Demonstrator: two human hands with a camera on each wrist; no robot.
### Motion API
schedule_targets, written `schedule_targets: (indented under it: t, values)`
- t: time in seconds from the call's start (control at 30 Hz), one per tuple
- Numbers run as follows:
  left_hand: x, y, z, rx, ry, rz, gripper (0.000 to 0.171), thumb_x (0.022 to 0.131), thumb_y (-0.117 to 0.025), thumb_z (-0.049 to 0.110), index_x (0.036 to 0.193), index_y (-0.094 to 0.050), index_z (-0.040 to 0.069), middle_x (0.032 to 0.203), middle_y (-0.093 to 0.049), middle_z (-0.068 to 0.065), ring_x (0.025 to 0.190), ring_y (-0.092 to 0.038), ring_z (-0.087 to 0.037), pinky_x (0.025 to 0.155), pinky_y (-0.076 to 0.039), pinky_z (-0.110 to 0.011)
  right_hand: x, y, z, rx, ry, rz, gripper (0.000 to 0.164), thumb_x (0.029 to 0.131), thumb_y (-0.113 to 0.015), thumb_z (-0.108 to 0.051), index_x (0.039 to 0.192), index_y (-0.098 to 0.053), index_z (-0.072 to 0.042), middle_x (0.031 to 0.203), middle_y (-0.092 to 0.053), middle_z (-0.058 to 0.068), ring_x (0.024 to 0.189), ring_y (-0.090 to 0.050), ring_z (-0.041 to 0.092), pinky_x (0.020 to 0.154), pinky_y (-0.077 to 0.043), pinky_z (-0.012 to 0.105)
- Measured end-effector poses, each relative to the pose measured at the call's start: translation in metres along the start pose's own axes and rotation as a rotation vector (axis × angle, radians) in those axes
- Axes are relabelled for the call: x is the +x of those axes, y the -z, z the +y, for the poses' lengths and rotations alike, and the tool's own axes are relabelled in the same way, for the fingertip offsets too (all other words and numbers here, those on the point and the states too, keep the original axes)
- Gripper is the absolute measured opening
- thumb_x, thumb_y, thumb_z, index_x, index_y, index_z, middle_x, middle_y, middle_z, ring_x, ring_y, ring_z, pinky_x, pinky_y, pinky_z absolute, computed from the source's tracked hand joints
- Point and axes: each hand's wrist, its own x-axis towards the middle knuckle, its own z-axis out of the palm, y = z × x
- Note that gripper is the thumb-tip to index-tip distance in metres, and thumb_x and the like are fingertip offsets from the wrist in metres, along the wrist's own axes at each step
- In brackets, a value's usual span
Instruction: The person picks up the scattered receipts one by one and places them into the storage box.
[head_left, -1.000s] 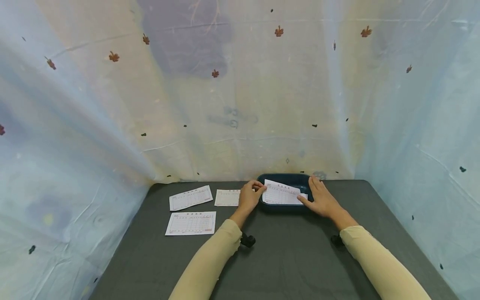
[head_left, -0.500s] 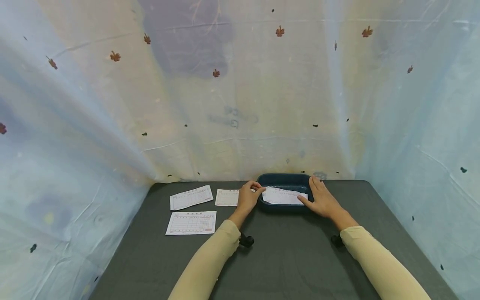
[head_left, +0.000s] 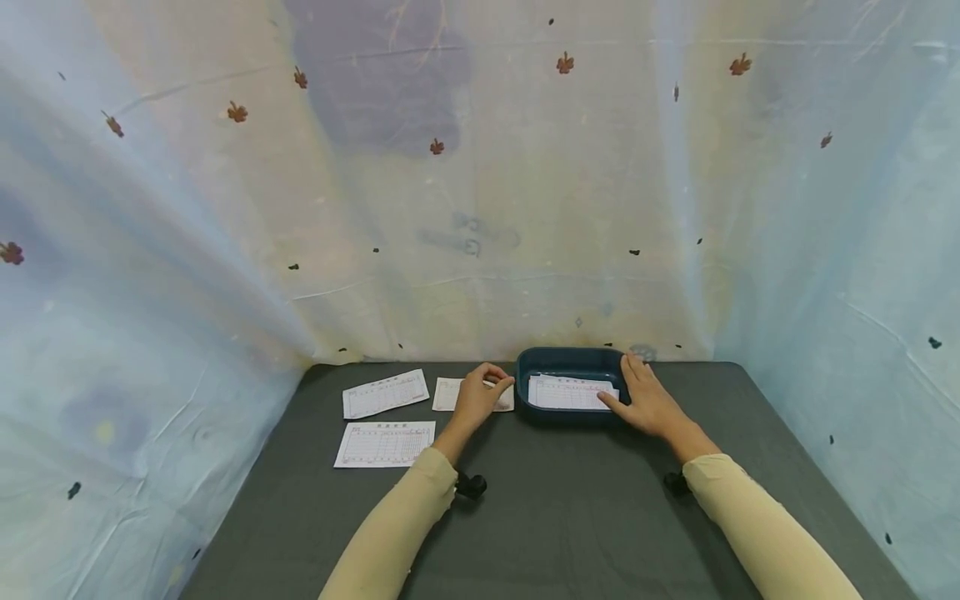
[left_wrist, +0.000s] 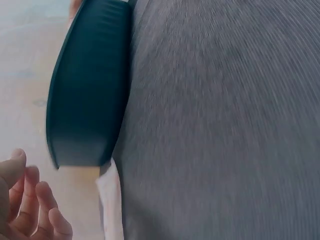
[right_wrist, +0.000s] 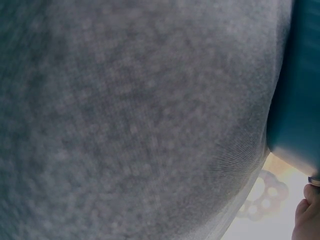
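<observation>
While the printed slips [head_left: 570,396] lie in the near part of the blue tray [head_left: 568,363], I see the right hand [head_left: 647,402] resting, fingers spread, on its right end; the left hand [head_left: 477,400], loosely curled around nothing, hangs over a pale slip [head_left: 447,395] just left; I'd judge this midway through filling the tray; the next move calls for a light edge pinch; two more slips [head_left: 386,393] lie further left.
</observation>
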Motion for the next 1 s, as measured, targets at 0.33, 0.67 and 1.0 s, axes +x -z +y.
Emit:
schedule_targets:
  t: [0.33, 0.67, 1.0]
  values:
    - [-0.009, 0.045, -0.019, 0.081, 0.002, -0.025, 0.016, 0.102, -0.077, 0.024, 0.105, -0.074, 0.008, 0.100, -0.075, -0.007, 0.092, -0.071, -0.022, 0.084, -0.060, -0.039, 0.001, 0.001, 0.000, -0.001, 0.002, 0.001, 0.105, 0.106, -0.054, -0.063, 0.166, -0.011, 0.013, 0.175, -0.005, 0.033, 0.162, -0.008, 0.052, 0.131, -0.009, 0.066]
    - [-0.024, 0.085, -0.040, 0.140, 0.060, -0.060, 0.015, 0.104, -0.075, 0.023, 0.112, -0.077, 0.010, 0.108, -0.077, -0.008, 0.100, -0.073, -0.027, 0.085, -0.061, -0.045, 0.001, -0.001, 0.002, 0.002, 0.004, 0.006, 0.105, 0.106, -0.054, -0.063, 0.166, -0.012, 0.012, 0.175, -0.006, 0.033, 0.162, -0.008, 0.053, 0.130, -0.009, 0.066]
    - [-0.034, 0.116, -0.045, 0.163, 0.084, -0.085, 0.019, 0.101, -0.078, 0.023, 0.115, -0.079, 0.011, 0.107, -0.079, -0.005, 0.102, -0.075, -0.027, 0.090, -0.061, -0.049, 0.000, 0.000, 0.001, 0.005, 0.002, 0.005, 0.105, 0.106, -0.054, -0.063, 0.166, -0.013, 0.013, 0.175, -0.006, 0.033, 0.162, -0.008, 0.052, 0.130, -0.009, 0.067]
